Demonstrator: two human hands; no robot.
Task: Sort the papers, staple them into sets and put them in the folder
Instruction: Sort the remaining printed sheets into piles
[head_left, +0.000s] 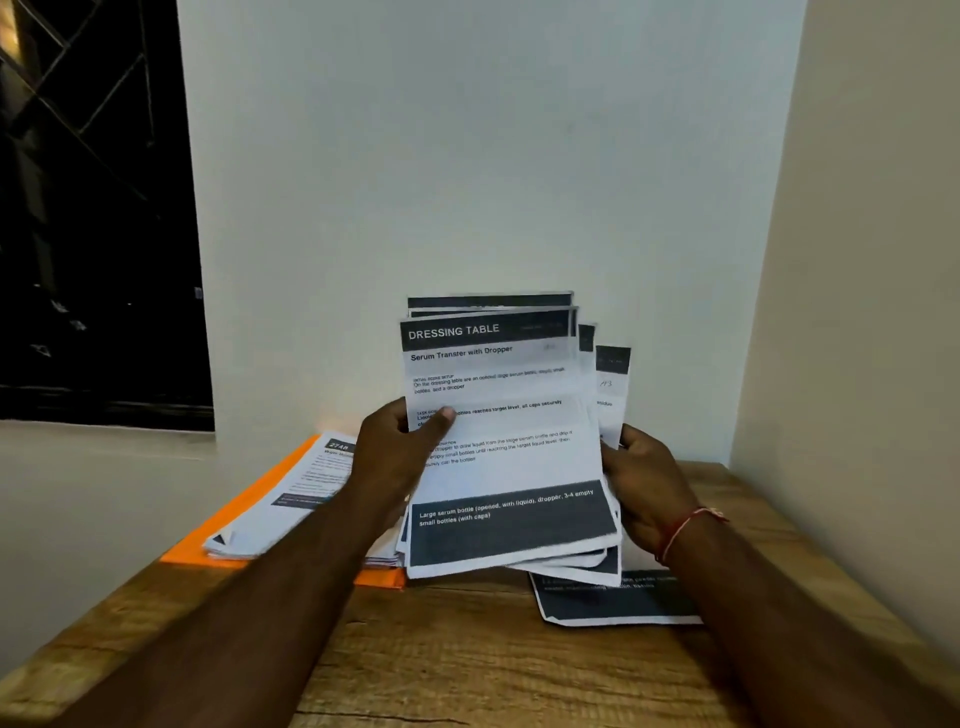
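Papers (498, 441) upright; orange folder (189, 552) partly behind.

Wooden table (467, 665); seemingly matt paper sheets (511, 457).

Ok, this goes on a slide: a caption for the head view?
Left hand and right hand hold a fanned sheaf of papers over the wooden table, orange folder with more sheets at left.
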